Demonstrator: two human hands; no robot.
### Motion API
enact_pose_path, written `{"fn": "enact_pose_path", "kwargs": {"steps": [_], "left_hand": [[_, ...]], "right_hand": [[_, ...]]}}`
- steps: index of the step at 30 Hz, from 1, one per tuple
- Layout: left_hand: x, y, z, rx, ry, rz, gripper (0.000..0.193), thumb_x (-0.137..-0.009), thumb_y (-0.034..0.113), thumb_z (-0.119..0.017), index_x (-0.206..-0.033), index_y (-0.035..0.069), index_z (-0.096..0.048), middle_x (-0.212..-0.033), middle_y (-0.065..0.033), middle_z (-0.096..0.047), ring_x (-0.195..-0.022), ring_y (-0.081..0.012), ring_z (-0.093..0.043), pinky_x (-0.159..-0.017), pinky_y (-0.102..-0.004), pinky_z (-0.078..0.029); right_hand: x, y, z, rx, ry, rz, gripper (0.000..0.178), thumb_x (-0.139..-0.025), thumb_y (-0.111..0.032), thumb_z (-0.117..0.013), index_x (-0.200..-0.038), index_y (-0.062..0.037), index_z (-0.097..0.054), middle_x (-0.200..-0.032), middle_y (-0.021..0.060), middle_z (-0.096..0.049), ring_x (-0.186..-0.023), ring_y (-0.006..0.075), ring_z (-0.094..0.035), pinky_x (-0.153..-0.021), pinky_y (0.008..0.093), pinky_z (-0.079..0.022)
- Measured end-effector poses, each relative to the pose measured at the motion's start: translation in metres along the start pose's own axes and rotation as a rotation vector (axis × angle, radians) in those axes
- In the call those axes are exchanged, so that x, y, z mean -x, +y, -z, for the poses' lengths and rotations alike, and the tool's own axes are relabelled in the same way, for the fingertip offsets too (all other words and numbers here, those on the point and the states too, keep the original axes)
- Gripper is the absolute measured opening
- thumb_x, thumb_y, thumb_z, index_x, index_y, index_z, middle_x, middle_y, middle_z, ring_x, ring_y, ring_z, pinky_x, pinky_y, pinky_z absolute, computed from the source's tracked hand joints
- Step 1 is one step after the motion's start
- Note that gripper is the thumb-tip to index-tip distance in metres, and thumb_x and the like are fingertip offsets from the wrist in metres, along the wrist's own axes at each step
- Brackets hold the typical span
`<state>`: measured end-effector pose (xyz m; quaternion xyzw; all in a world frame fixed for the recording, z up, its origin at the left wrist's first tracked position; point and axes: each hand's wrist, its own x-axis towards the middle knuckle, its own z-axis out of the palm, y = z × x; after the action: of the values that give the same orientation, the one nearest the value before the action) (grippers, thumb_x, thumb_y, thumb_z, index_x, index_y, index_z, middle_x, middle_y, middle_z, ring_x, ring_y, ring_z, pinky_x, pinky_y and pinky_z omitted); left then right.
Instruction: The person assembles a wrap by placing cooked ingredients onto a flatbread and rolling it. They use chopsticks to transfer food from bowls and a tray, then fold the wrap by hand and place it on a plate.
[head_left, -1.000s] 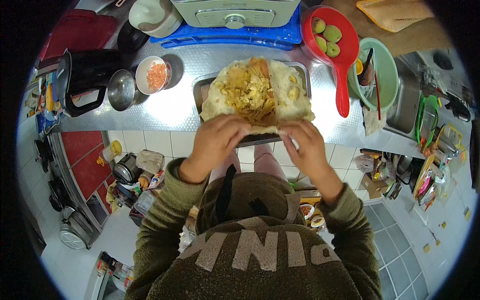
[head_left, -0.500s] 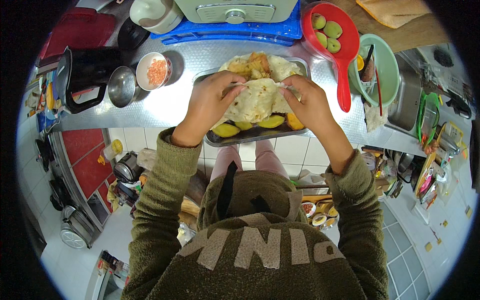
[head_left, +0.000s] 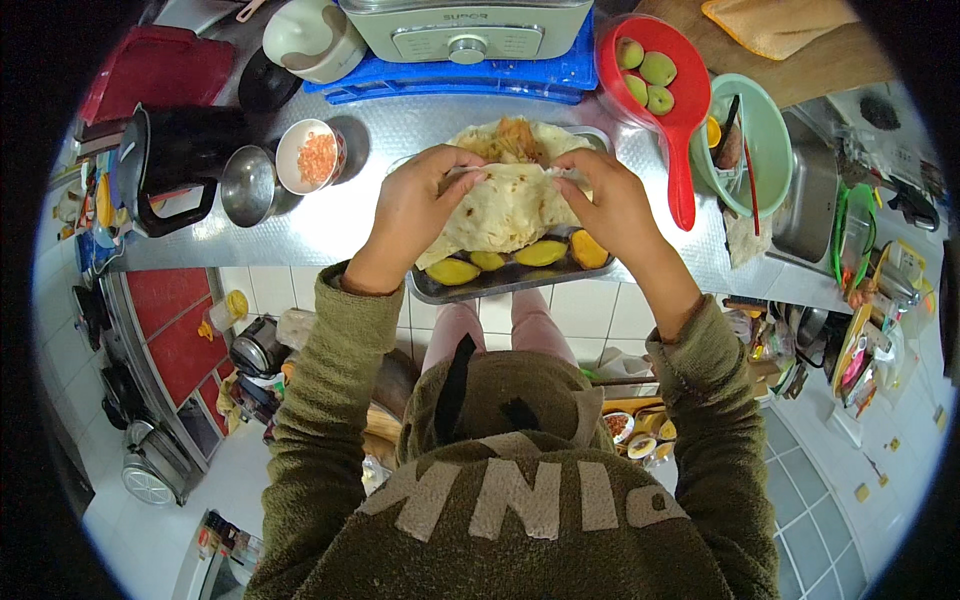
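Note:
A pale flatbread (head_left: 500,210) with browned spots lies across a dark metal baking tray (head_left: 430,290), its near side lifted and folded toward the far side. My left hand (head_left: 430,200) pinches the fold's edge on the left, thumb against fingertips. Opposite it, my right hand (head_left: 608,200) pinches the same edge on the right. Beyond the fold an orange-brown filling (head_left: 515,138) shows on the bread. Along the tray's near side lie several yellow slices (head_left: 452,272), partly under the bread, with a more orange piece (head_left: 588,250) at the right.
Left on the metal counter stand a bowl of pink-orange diced food (head_left: 317,158), a steel bowl (head_left: 248,188) and a black jug (head_left: 175,165). A red strainer (head_left: 683,125) holding green fruit and a green basin (head_left: 780,150) stand right. An appliance (head_left: 467,48) sits on a blue crate (head_left: 460,92) behind.
The near flap of flatbread is drawn a little farther over the filling, covering more of it. Both hands keep their pinch on its edge. The whole view has shifted slightly.

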<state>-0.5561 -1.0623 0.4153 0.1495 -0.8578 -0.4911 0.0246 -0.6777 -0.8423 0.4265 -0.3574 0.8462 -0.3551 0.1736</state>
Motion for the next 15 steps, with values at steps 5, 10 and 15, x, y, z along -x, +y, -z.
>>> {"fn": "enact_pose_path", "kwargs": {"steps": [5, 10, 15], "left_hand": [[-0.006, 0.009, -0.001, -0.013, 0.001, 0.013, 0.018, -0.090, 0.011, -0.072, -0.104, 0.000, -0.068, -0.094, -0.0083, -0.070, -0.077, -0.0145, -0.062, -0.070, -0.0275, -0.051], [-0.007, 0.004, -0.001, -0.005, 0.030, -0.025, 0.016, -0.091, 0.010, -0.071, -0.103, 0.000, -0.068, -0.091, -0.0074, -0.070, -0.075, -0.0139, -0.061, -0.068, -0.0272, -0.051], [-0.015, -0.002, 0.002, 0.006, 0.034, 0.000, 0.016, -0.093, 0.011, -0.069, -0.104, 0.000, -0.068, -0.088, -0.0051, -0.069, -0.075, -0.0114, -0.059, -0.069, -0.0261, -0.050]], "right_hand": [[0.003, 0.014, -0.006, 0.046, 0.029, 0.018, 0.018, -0.086, -0.013, -0.067, -0.101, -0.0042, -0.067, -0.097, 0.0148, -0.068, -0.096, 0.0370, -0.064, -0.084, 0.0451, -0.051], [-0.001, 0.013, -0.001, 0.077, 0.033, 0.021, 0.018, -0.085, -0.011, -0.067, -0.101, -0.0025, -0.066, -0.096, 0.0147, -0.067, -0.093, 0.0353, -0.064, -0.081, 0.0427, -0.052], [-0.016, 0.013, -0.001, 0.123, 0.088, 0.024, 0.019, -0.089, -0.013, -0.067, -0.104, -0.0032, -0.066, -0.101, 0.0145, -0.069, -0.086, 0.0334, -0.066, -0.077, 0.0394, -0.052]]}}
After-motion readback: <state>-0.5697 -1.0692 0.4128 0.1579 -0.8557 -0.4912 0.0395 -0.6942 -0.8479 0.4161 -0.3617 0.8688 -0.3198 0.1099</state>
